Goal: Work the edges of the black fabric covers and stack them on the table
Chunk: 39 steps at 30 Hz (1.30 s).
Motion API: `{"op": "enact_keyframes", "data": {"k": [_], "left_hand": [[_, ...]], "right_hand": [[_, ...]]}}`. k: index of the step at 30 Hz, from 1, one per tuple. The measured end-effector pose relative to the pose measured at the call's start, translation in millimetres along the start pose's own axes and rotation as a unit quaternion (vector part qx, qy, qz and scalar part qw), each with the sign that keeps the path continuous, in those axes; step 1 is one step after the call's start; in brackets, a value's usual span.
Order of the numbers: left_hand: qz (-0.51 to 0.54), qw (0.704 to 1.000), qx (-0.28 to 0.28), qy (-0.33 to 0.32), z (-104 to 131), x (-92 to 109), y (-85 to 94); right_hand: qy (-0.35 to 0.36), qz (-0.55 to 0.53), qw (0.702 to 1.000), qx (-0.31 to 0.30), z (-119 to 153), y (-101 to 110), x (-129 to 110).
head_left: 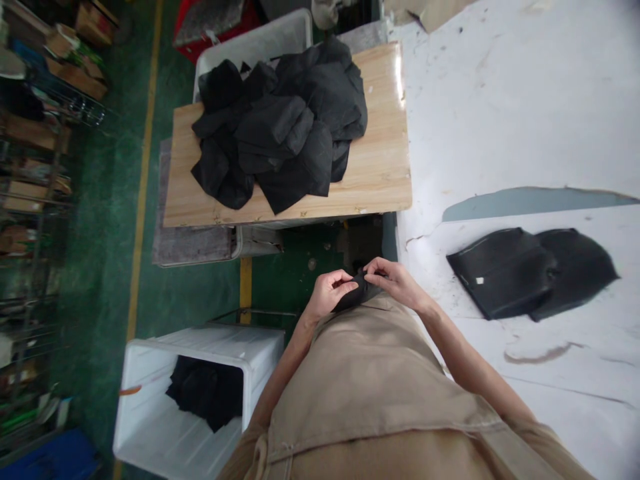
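A black fabric piece (356,293) is pinched between my two hands, close in front of my tan apron. My left hand (331,293) grips its left side with thumb and forefinger. On the other side, my right hand (393,279) pinches the upper right edge, a short distance away. Much of the cloth is bunched up, and its lower part is hidden against the apron. To the right, two overlapping dark fabric pieces (505,273) lie on the white table (510,120); a small white speck shows on one.
A heap of black fabric pieces (280,127) covers much of a wooden board (385,147) ahead. At lower left stands a white plastic bin (185,457) with black cloth (205,387) inside. Shelves with boxes (25,197) line the far left, beyond the green floor (105,267).
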<state>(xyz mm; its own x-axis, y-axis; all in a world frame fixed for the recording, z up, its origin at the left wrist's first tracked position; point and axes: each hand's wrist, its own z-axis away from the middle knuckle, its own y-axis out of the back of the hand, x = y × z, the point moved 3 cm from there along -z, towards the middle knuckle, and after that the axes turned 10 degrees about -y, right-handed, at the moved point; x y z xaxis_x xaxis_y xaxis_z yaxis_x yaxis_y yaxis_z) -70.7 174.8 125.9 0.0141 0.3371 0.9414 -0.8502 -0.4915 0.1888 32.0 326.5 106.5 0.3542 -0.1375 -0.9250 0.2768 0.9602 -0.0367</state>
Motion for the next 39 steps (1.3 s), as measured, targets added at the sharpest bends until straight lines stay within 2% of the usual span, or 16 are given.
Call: {"op": "enact_keyframes", "data": {"k": [4, 10, 13, 16, 19, 24, 29, 34, 39], "left_hand": [[-0.03, 0.999, 0.004, -0.012, 0, 1, 3.1], [-0.094, 0.993, -0.013, -0.066, -7, 13, 4.0], [-0.072, 0.995, -0.011, -0.064, -9, 12, 8.2], [-0.04, 0.998, 0.021, -0.049, -9, 7, 14.3], [-0.019, 0.998, 0.039, -0.037, -6, 5, 17.6], [-0.004, 0.998, 0.054, -0.033, -5, 3, 19.6], [-0.01, 0.999, 0.026, -0.024, -6, 0, 20.0], [-0.056, 0.997, -0.017, -0.048, -6, 10, 18.8], [-0.066, 0.995, 0.015, -0.072, -6, 13, 23.0]], "right_hand": [[0.005, 0.018, 1.0, 0.017, 1, -5, -4], [0.013, 0.064, 0.998, 0.025, 1, -17, -8], [0.026, 0.058, 0.998, -0.007, 0, -14, -8], [0.047, 0.074, 0.996, -0.028, -1, -7, -6], [0.06, 0.071, 0.996, -0.019, -2, -4, -5], [0.022, 0.023, 0.999, 0.021, -4, -7, -6], [0.002, 0.015, 0.999, 0.035, -4, -8, -5], [0.002, 0.015, 1.0, 0.027, -6, -10, -5], [0.05, 0.036, 0.998, 0.011, -7, -10, -8]]}}
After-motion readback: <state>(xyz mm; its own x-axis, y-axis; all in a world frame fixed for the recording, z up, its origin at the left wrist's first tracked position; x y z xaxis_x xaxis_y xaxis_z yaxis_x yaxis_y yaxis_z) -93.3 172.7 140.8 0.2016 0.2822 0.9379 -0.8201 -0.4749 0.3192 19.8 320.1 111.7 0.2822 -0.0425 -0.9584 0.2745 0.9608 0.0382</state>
